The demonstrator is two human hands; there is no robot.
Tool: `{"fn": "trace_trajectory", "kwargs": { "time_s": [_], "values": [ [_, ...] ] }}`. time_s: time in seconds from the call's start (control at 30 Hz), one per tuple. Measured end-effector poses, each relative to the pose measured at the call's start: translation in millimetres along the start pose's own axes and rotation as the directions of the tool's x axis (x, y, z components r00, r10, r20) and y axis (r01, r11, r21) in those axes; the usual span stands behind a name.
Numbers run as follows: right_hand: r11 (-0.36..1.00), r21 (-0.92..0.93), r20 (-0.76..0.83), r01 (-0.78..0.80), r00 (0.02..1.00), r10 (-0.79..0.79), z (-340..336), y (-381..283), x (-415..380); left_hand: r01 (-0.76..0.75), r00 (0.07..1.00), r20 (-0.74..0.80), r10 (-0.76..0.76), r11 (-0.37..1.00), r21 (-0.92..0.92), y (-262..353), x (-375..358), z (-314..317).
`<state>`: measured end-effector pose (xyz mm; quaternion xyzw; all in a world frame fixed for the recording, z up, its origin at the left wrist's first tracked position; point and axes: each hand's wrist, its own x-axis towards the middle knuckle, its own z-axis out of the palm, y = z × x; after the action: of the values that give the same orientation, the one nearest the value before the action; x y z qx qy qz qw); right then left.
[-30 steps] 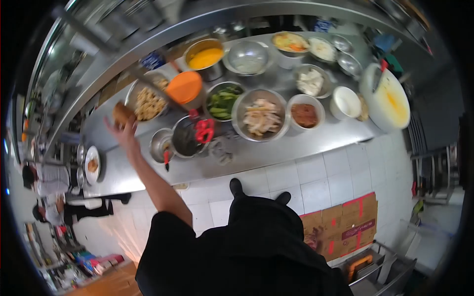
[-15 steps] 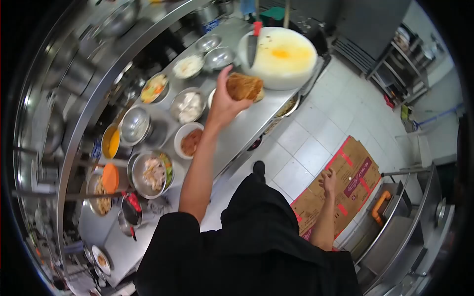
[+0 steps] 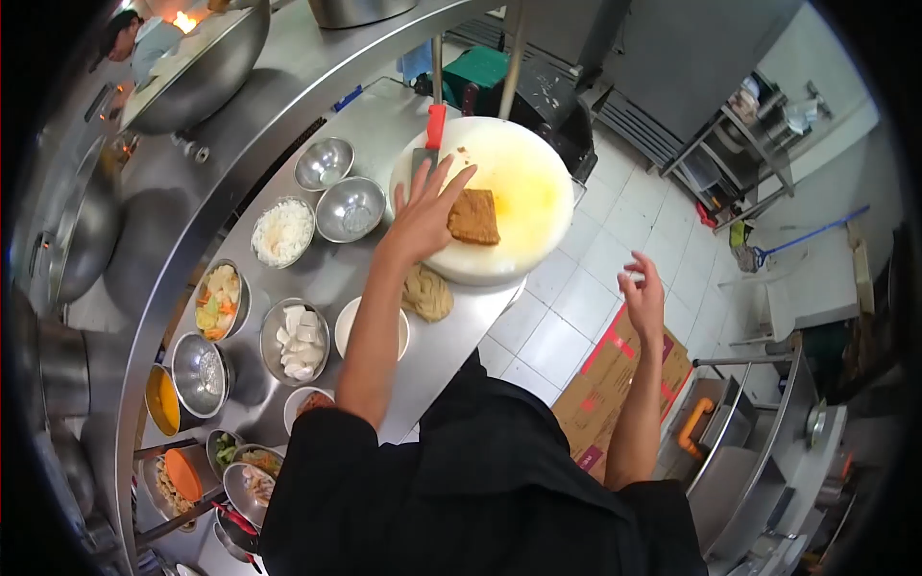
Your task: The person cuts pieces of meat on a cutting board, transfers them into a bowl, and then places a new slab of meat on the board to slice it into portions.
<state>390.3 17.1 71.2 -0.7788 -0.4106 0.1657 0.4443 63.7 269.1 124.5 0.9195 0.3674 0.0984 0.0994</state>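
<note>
A flat, square golden-brown slab of fried food [image 3: 474, 217] lies on a thick round white chopping block [image 3: 534, 216]. Over the block's left part, my left hand [image 3: 420, 213] has its fingers spread and empty, its thumb side close to the slab. Its fingertips reach near the blade of a red-handled knife [image 3: 435, 127] resting on the block. My right hand [image 3: 644, 300] hangs in the air over the floor, fingers loosely bent and apart, holding nothing. A crumpled beige cloth [image 3: 427, 294] sits below the block, beside my left forearm.
Along the steel counter stand metal bowls, including white shreds [image 3: 283, 232], white chunks [image 3: 301, 343] and cut vegetables [image 3: 219, 298]. A steel shelf [image 3: 288, 96] runs above at left. Flattened cardboard [image 3: 600, 403] covers floor tiles. Across the shelf, a person [image 3: 144, 43] stands near a flame.
My left hand has let go of the brown slab, which now lies on the block. The view has shifted toward the block, and my right hand appears higher.
</note>
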Motion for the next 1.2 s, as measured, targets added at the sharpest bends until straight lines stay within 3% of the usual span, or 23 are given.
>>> {"fn": "trace_trajectory", "kwargs": {
  "time_s": [0.07, 0.13, 0.2, 0.27, 0.33, 0.43, 0.53, 0.6, 0.67, 0.73, 0.8, 0.87, 0.93, 1.03, 1.1, 1.13, 1.17, 1.2],
  "values": [
    [0.991, -0.008, 0.041, 0.131, 0.991, -0.131, 21, -52, 46, -0.030, 0.990, -0.138, -0.018, 0.942, -0.335, -1, -30, -12],
    [0.939, -0.060, 0.145, 0.339, 0.934, -0.328, 54, -92, 98, 0.047, 0.988, -0.116, -0.101, 0.918, -0.393, 2, -53, -3],
    [0.775, -0.150, 0.273, 0.615, 0.779, -0.565, 95, -126, 151, 0.113, 0.978, -0.109, -0.179, 0.888, -0.445, 6, -64, -3],
    [0.581, -0.254, 0.463, 0.773, 0.625, -0.629, 145, -153, 201, 0.266, 0.961, 0.049, -0.274, 0.852, -0.451, 13, -72, -9],
    [0.434, -0.229, 0.591, 0.871, 0.479, -0.649, 191, -180, 235, 0.281, 0.956, 0.053, -0.289, 0.851, -0.444, 13, -76, -10],
    [0.158, -0.213, 0.711, 0.964, 0.264, -0.652, 257, -186, 275, 0.309, 0.945, 0.040, -0.326, 0.840, -0.446, 22, -85, -18],
    [0.005, -0.188, 0.748, 0.982, 0.146, -0.647, 296, -180, 291, 0.354, 0.917, -0.006, -0.400, 0.817, -0.456, 37, -95, -20],
    [-0.014, -0.044, 0.854, 0.999, 0.030, -0.519, 316, -177, 306, 0.351, 0.919, 0.013, -0.394, 0.803, -0.481, 52, -103, -18],
    [-0.064, 0.045, 0.776, 0.997, -0.075, -0.627, 330, -163, 315, 0.411, 0.875, -0.025, -0.484, 0.768, -0.491, 68, -111, -13],
    [-0.116, 0.114, 0.754, 0.987, -0.162, -0.637, 332, -166, 324, 0.481, 0.835, 0.069, -0.545, 0.663, -0.574, 90, -117, -8],
    [-0.141, 0.185, 0.741, 0.972, -0.233, -0.630, 325, -171, 327, 0.536, 0.800, 0.066, -0.596, 0.662, -0.524, 111, -119, 3],
    [-0.085, 0.256, 0.802, 0.963, -0.260, -0.538, 307, -186, 330, 0.632, 0.719, 0.111, -0.686, 0.579, -0.514, 138, -115, 5],
    [0.028, 0.282, 0.805, 0.959, -0.221, -0.550, 293, -193, 333, 0.666, 0.672, 0.093, -0.735, 0.546, -0.508, 164, -107, 0],
    [0.053, 0.329, 0.765, 0.943, -0.233, -0.601, 265, -202, 328, 0.667, 0.633, 0.044, -0.773, 0.516, -0.538, 193, -97, -10],
    [0.159, 0.235, 0.739, 0.959, -0.069, -0.670, 239, -203, 322, 0.699, 0.620, 0.105, -0.777, 0.487, -0.524, 196, -90, -17],
    [0.157, 0.236, 0.737, 0.959, -0.071, -0.672, 223, -200, 321, 0.721, 0.607, 0.158, -0.779, 0.457, -0.520, 195, -86, -19],
    [0.255, 0.200, 0.733, 0.946, 0.028, -0.679, 206, -194, 319, 0.722, 0.605, 0.153, -0.782, 0.457, -0.520, 189, -82, -15],
    [0.351, 0.168, 0.722, 0.921, 0.127, -0.680, 191, -185, 316, 0.702, 0.659, 0.095, -0.747, 0.564, -0.434, 179, -75, -9]
  ]
}}
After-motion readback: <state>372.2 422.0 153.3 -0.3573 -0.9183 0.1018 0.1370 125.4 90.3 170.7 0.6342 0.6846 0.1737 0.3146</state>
